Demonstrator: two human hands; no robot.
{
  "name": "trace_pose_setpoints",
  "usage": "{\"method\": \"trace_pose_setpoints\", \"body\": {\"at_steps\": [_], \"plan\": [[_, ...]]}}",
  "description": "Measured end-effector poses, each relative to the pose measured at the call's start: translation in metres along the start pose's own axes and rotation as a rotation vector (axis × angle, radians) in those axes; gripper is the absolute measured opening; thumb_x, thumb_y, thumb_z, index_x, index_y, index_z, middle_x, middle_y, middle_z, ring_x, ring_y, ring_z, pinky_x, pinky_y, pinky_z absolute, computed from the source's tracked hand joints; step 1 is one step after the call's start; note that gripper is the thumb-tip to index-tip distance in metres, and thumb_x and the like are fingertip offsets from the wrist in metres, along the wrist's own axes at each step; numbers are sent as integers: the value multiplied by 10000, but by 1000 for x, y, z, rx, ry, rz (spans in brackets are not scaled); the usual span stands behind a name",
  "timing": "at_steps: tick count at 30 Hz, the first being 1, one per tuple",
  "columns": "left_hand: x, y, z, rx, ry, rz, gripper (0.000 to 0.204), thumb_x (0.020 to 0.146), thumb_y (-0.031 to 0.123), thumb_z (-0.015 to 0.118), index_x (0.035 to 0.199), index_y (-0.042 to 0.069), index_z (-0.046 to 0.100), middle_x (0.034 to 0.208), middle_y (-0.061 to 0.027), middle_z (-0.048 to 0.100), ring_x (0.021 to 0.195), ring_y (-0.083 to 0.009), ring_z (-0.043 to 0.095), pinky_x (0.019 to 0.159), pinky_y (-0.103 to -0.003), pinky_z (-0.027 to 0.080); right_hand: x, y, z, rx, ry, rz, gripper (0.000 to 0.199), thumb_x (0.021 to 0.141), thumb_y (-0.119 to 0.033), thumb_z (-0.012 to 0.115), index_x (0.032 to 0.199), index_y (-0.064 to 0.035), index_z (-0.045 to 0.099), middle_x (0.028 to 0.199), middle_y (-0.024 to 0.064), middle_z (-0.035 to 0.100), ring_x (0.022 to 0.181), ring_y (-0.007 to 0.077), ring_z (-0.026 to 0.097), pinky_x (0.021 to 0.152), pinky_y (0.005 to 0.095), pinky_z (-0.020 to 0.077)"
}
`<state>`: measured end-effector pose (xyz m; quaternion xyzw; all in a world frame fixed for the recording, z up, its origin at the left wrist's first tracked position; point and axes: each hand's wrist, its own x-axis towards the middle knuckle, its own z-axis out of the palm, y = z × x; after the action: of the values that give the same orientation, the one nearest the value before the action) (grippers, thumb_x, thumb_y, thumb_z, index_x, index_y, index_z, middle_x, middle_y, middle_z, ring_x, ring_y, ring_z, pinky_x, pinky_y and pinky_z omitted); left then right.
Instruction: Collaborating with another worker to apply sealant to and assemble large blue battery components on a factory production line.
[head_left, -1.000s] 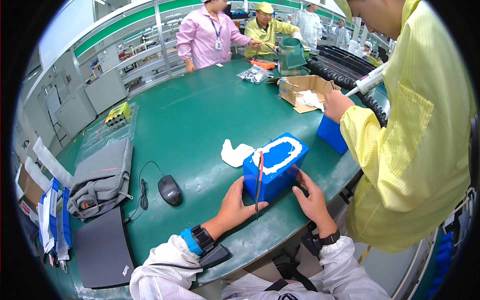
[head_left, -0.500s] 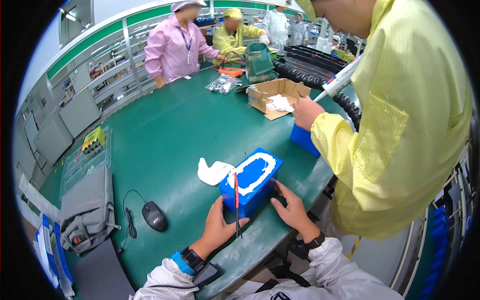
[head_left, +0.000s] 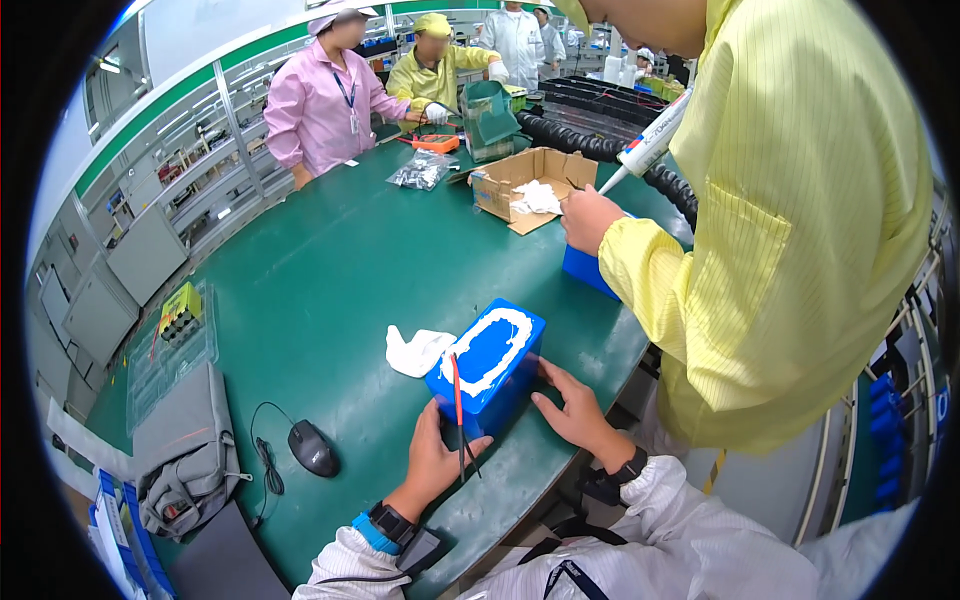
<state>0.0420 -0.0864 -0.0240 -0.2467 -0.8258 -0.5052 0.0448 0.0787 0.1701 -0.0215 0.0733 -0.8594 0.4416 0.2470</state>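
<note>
The blue block (head_left: 490, 362) stands on the green surface (head_left: 330, 290) between the fingers of the two hands, with a white loop of paste (head_left: 505, 325) on its top. The left hand (head_left: 440, 452) has its fingers curved along the block's left side and its thumb parted wide, near the block's near end. The right hand (head_left: 576, 408) is loosely open, its fingertips at the block's right side and its thumb a little apart from it. How firmly either hand presses cannot be told. The leads (head_left: 458, 395), red and black, run from the block's near end down across the left thumb.

Just beyond the left fingers, beside the block, lies a white cloth (head_left: 415, 352). To the left of those fingers is the mouse (head_left: 313, 448), and farther left the grey bag (head_left: 185, 455). Well beyond the right fingers stands the carton (head_left: 490, 193). Nearer to them, a co-worker's hand (head_left: 592, 218) is over a second block (head_left: 583, 272), also blue, with a paste tube (head_left: 655, 135) above that hand.
</note>
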Motion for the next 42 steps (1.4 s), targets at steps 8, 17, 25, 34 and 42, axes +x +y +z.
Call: {"method": "trace_pose_setpoints", "body": {"at_steps": [8, 17, 25, 34, 42], "plan": [[1, 7, -3, -45, 5, 3, 876, 725, 406, 886, 1355, -14, 443, 1215, -209, 574, 1122, -351, 570, 963, -420, 466, -1, -1, 2, 1, -3, 10, 576, 898, -139, 705, 1411, 20, 497, 1293, 246, 621, 1160, 349, 645, 972, 384, 512], [-2, 11, -1, -28, 18, -8, 847, 712, 401, 887, 1343, 8, 481, 1205, -200, 594, 1111, -346, 581, 962, -418, 466, -5, 5, 3, -2, -6, -1, 583, 893, -128, 700, 1421, 7, 493, 1288, 241, 626, 1168, 347, 641, 984, 383, 504], [1, 18, -6, 2, -48, -40, 842, 753, 388, 877, 1371, -2, 458, 1252, -198, 575, 1160, -307, 567, 1002, -390, 443, -3, 5, 4, -18, 17, -10, 572, 886, -125, 699, 1404, 18, 505, 1272, 238, 636, 1154, 347, 648, 971, 386, 509], [-1, 17, -6, 9, -41, -32, 850, 755, 385, 876, 1384, 2, 452, 1264, -201, 573, 1169, -309, 566, 1010, -390, 441, -5, 6, 5, -36, 19, -19, 569, 886, -129, 700, 1401, 17, 508, 1255, 235, 642, 1143, 350, 651, 958, 387, 515], [-2, 6, -1, -15, 31, 0, 839, 712, 410, 882, 1323, -2, 482, 1189, -196, 601, 1094, -344, 593, 939, -418, 480, -5, 1, 6, -56, 31, 2, 568, 889, -135, 700, 1405, 8, 509, 1274, 235, 634, 1142, 341, 654, 964, 384, 513]]}}
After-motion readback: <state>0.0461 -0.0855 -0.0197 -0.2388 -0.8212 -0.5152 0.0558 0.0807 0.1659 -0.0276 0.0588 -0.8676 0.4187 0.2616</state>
